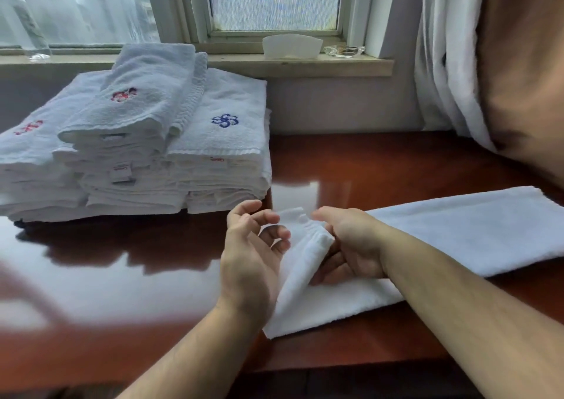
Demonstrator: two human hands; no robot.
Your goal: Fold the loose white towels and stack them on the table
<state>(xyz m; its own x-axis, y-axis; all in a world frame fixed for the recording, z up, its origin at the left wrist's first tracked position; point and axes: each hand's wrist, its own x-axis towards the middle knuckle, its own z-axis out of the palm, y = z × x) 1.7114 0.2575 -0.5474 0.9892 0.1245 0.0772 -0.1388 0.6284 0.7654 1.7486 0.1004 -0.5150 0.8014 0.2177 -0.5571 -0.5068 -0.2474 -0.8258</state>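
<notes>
Towel (457, 231) corner pinched in right hand (351, 246) grip; left hand (250, 255) slack, empty; stack (225, 145) tags (121, 171) unreadable.

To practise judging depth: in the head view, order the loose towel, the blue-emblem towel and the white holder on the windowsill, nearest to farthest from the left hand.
1. loose towel, right beside the left hand.
2. blue-emblem towel, farther back, slightly left.
3. white holder, far back.
</notes>
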